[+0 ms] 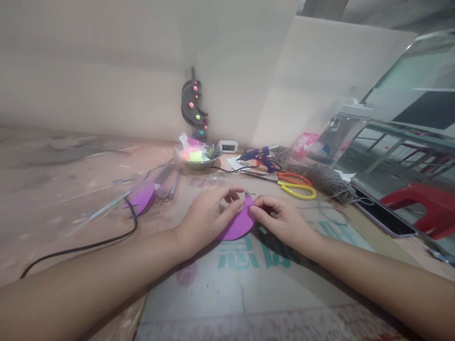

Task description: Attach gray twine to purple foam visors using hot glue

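Between my two hands stands a flat purple cutout [236,228], rounded at the bottom and narrowing to a tip; whether it is felt, foam or paper I cannot tell. My left hand [208,210] has its thumb and fingers closed at the upper left edge. On the right edge, close to the tip, my right hand [279,215] pinches the same piece. A small greyish bit [250,193] sticks out at the tip. Beneath both hands lies a cardboard sheet [220,293] with green printing. Another purple piece [144,196] rests to the left.
Farther back are a bowl [198,164] of craft bits, a blue glue gun [258,157] and scissors [296,184] with orange and yellow handles. Grey yarn [320,177] and a phone [386,215] lie right. A black cord [92,245] runs left. A dark crescent ornament [188,104] hangs behind.
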`<state>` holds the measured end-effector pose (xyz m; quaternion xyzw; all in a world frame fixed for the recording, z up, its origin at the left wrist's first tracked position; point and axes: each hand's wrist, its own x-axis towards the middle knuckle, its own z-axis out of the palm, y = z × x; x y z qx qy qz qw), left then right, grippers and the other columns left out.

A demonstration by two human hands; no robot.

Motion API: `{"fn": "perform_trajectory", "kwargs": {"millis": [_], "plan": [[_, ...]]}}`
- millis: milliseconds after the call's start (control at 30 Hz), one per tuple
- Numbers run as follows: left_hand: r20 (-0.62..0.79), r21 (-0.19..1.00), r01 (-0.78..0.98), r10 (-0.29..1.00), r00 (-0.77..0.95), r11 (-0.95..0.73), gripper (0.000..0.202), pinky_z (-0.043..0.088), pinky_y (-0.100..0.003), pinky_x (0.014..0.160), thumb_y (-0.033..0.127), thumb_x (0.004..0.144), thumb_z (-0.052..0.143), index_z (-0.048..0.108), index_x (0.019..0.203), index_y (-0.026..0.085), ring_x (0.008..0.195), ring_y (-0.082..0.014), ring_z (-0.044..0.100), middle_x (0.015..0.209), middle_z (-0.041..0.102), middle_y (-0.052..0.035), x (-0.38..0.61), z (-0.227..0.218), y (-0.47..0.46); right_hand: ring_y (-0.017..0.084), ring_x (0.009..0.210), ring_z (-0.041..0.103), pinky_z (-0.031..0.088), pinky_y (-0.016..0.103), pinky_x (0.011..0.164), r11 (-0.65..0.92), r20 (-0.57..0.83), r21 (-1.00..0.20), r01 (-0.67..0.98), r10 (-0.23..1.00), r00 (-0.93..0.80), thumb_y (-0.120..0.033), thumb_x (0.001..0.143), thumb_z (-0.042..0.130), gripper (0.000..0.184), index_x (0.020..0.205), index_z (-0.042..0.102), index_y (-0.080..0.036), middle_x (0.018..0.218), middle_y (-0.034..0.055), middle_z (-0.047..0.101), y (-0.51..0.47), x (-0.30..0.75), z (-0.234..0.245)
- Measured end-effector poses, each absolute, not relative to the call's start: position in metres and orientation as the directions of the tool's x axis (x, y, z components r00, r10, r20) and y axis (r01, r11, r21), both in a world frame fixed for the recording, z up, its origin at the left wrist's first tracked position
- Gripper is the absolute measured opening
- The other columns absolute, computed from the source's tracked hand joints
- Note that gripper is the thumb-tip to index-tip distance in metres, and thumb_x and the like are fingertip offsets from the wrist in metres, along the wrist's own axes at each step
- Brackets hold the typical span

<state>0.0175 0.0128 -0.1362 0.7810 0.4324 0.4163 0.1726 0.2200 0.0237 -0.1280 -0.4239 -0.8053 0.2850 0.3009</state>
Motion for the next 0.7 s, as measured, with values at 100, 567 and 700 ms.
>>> {"fn": "perform_trajectory", "kwargs": {"millis": [100, 567, 700], "plan": [[0.562, 0.586, 0.544, 0.785, 0.260, -0.600, 0.022, 0.046, -0.036, 0.091, 0.029, 0.092, 0.056, 0.064, 0.110, 0.018, 0.100, -0.0202, 0.063, 0.105, 0.071, -0.0053, 0.0164, -0.1373, 0.0152, 0.011, 0.058, 0.049, 0.036, 0.024, 0.055, 0.511, 0.261, -0.680, 0.525, 0.839, -0.478, -0.029, 0.089, 0.054, 0.023, 0.069, 0.059, -0.019, 0.062, -0.0021, 0.058, 0.0236, 0.2187, -0.1280], [0.654, 0.484, 0.564, 0.705, 0.275, -0.669, 0.007, 0.044, -0.036, 0.085, 0.026, 0.089, 0.063, 0.068, 0.092, 0.021, 0.093, -0.0195, 0.065, 0.094, 0.074, -0.0006, 0.0158, -0.1386, 0.0178, 0.010, 0.059, 0.048, 0.036, 0.022, 0.056, 0.579, 0.292, -0.616, 0.535, 0.798, -0.528, -0.029, 0.089, 0.055, 0.023, 0.069, 0.059, -0.018, 0.063, -0.0025, 0.057, 0.0224, 0.2207, -0.1314], [0.662, 0.471, 0.564, 0.694, 0.281, -0.678, 0.009, 0.043, -0.036, 0.085, 0.026, 0.090, 0.062, 0.069, 0.090, 0.021, 0.091, -0.0190, 0.065, 0.093, 0.074, -0.0002, 0.0162, -0.1389, 0.0184, 0.009, 0.059, 0.048, 0.036, 0.022, 0.056, 0.597, 0.297, -0.605, 0.526, 0.783, -0.546, -0.029, 0.089, 0.055, 0.023, 0.070, 0.060, -0.018, 0.064, -0.0025, 0.057, 0.0225, 0.2212, -0.1322]]}}
